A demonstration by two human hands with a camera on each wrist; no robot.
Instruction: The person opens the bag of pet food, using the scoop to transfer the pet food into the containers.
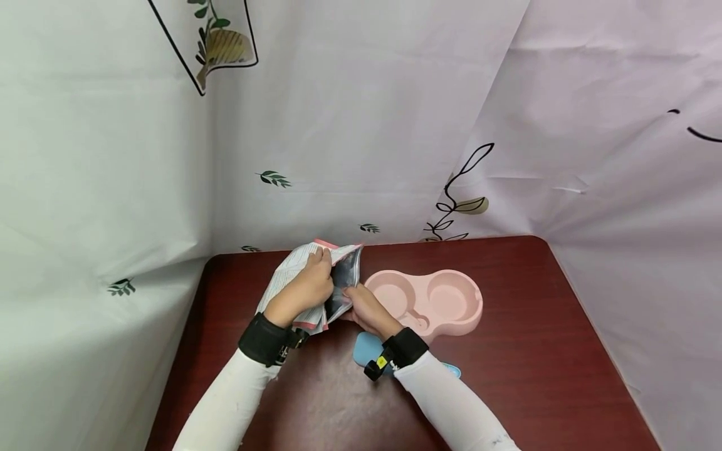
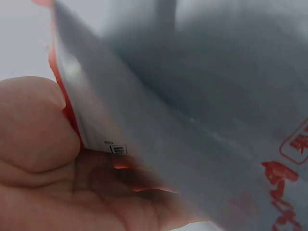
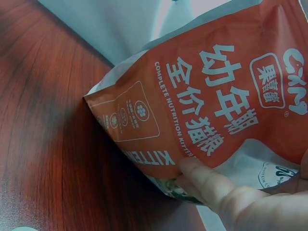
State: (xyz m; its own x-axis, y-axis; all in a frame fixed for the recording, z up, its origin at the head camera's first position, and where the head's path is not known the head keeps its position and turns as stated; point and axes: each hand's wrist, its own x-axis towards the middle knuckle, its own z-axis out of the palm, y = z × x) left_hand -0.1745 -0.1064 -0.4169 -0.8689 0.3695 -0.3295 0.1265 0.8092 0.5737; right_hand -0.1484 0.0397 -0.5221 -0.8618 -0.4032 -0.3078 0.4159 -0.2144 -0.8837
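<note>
A bag of kitten food [image 1: 287,279], orange-red and white with a silvery lining, is held tilted above the table's back left. My left hand [image 1: 307,285] grips its printed back panel near the mouth. In the left wrist view, the thumb [image 2: 36,122] and fingers hold the bag's edge, and the mouth gapes in front of them. My right hand [image 1: 369,310] pinches the opposite side by the opening. The right wrist view shows the orange front [image 3: 197,101] with its lettering and the right fingers [image 3: 211,185] against its lower side. The bag's contents are hidden.
A pink double bowl [image 1: 418,299] with two round hollows and a small recess stands right of the bag. Partly under my right wrist lies a blue object [image 1: 366,349], with a light-blue end [image 1: 453,370] beyond the wrist. White patterned cloth [image 1: 366,125] hangs behind the dark red table [image 1: 524,351].
</note>
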